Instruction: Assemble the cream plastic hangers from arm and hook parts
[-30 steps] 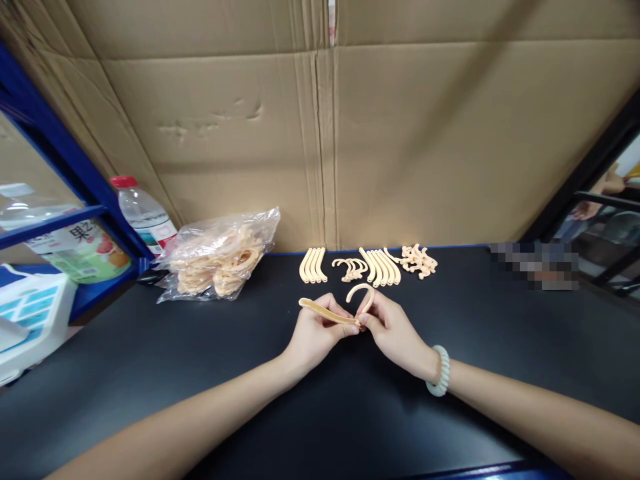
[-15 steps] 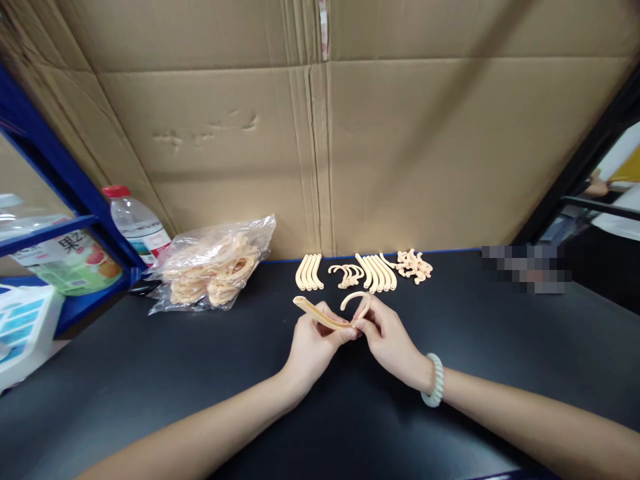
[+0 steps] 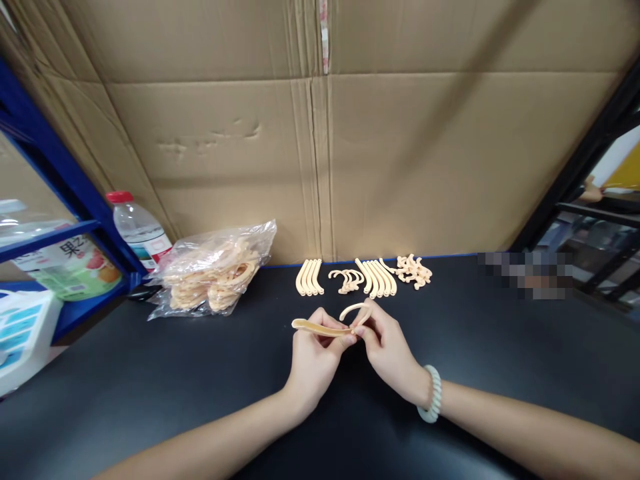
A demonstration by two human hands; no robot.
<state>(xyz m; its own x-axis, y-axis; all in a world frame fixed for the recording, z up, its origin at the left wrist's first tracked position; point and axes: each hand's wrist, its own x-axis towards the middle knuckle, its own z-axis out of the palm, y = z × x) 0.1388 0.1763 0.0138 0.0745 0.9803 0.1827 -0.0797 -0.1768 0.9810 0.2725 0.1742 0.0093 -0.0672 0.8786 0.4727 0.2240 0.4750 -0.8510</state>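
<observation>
The left hand [image 3: 316, 347] pinches a curved strip [image 3: 320, 327] lying nine-to-three; the right hand [image 3: 387, 345] grips a hooked piece [image 3: 354, 310] at its three-o'clock end. At ten o'clock, a plastic bag [image 3: 213, 275] holds similar peach pieces

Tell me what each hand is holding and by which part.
The left hand pinches the long curved plastic strip near its right end. The right hand holds the hook-shaped plastic piece by its lower end, where the two pieces meet.

black matte surface [image 3: 150, 387] | clear plastic bag of peach curved pieces [image 3: 213, 272], back left | red-capped clear water bottle [image 3: 135, 225] beside blue metal shelf frame [image 3: 55, 160] | rows of peach curved strips [image 3: 310, 277] along brown cardboard wall [image 3: 400, 153]
</observation>
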